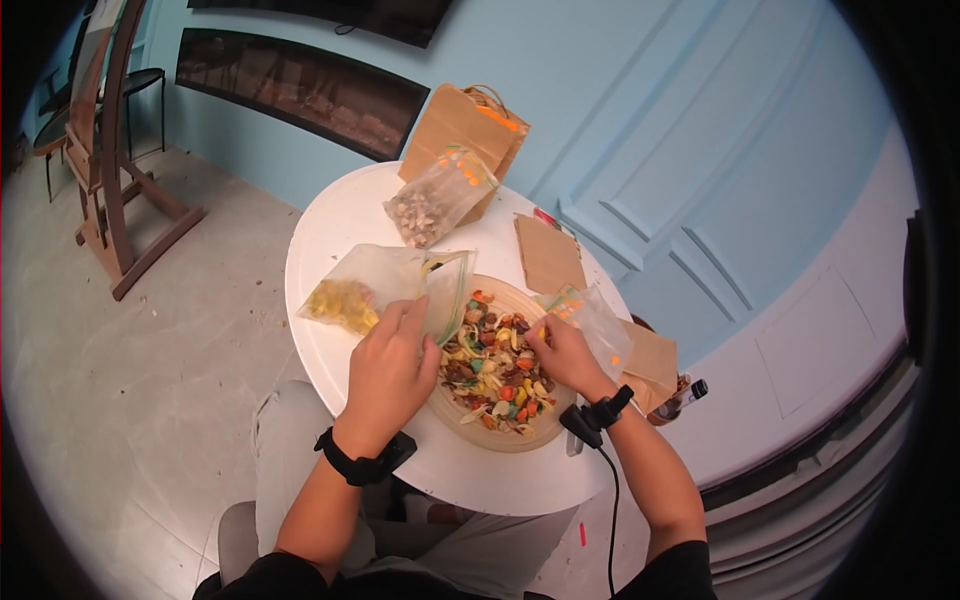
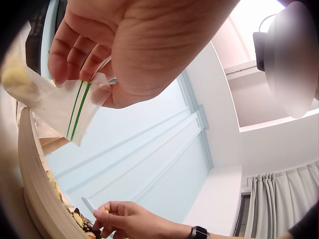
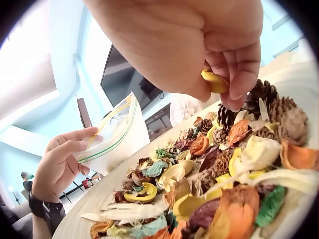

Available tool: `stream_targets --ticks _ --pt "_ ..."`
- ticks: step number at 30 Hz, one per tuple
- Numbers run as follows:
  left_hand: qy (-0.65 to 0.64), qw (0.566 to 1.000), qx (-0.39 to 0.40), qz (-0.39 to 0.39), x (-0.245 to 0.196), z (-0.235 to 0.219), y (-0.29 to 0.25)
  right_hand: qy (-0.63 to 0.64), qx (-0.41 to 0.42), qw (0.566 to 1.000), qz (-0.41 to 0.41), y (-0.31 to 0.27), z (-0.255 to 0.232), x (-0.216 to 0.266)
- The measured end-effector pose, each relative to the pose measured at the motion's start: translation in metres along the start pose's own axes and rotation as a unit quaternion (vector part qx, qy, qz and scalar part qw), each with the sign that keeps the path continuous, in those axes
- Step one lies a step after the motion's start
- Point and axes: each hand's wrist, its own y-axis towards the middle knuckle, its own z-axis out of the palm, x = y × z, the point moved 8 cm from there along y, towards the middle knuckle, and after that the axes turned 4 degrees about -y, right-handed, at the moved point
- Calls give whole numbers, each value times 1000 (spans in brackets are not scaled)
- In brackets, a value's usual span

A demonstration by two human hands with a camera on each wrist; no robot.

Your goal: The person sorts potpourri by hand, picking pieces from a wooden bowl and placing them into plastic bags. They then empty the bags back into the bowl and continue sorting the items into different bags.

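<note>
My left hand (image 1: 392, 368) grips the rim of a clear zip bag (image 3: 117, 132) with a green seal line, its mouth spread apart. Yellow pieces (image 1: 343, 302) lie in the bag's far end. Between thumb and fingers of my right hand (image 1: 565, 352) is a curled yellow dried petal (image 3: 215, 81), held just over the potpourri. The round wooden tray (image 1: 440, 408) under it carries mixed potpourri (image 3: 199, 169): pine cones, orange, green, purple and cream dried pieces. In the left wrist view, the bag's green seal (image 2: 79, 112) hangs below my left fingers.
Behind the tray stand a brown paper bag (image 1: 440, 125) and a zip bag of pale pieces (image 1: 425, 212). A flat brown packet (image 1: 550, 254), another zip bag (image 1: 600, 330) and a dark bottle (image 1: 680, 400) line the right side of the white round table (image 1: 325, 225).
</note>
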Motion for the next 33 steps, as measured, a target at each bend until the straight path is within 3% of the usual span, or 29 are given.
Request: stream_targets --ticks 5,9,12,15,20,22,24,27,30,33 --pt "1 1000 5 2 -3 1 1 -19 -3 994 -105 30 16 20" --pt "1 1000 4 -5 1 -1 1 -202 101 970 -88 39 39 22" --pt "0 1000 5 -10 3 -4 2 -203 131 967 -77 37 40 24" --pt "0 1000 1 -4 4 -5 1 -145 111 980 -79 25 28 31" --pt "1 1000 -2 2 5 -5 1 93 103 990 30 8 24 6" --pt "1 1000 -2 0 5 -3 1 244 124 956 107 0 31 -9" --pt "-1 1000 0 -1 3 -2 1 410 149 878 197 -12 39 -18" --pt "0 1000 3 -5 1 -1 1 592 145 761 222 -22 37 -15" --pt "3 1000 1 -4 1 -1 0 629 80 740 224 -27 30 -17" --pt "4 1000 2 -3 0 -1 0 653 68 731 187 -30 24 -15"
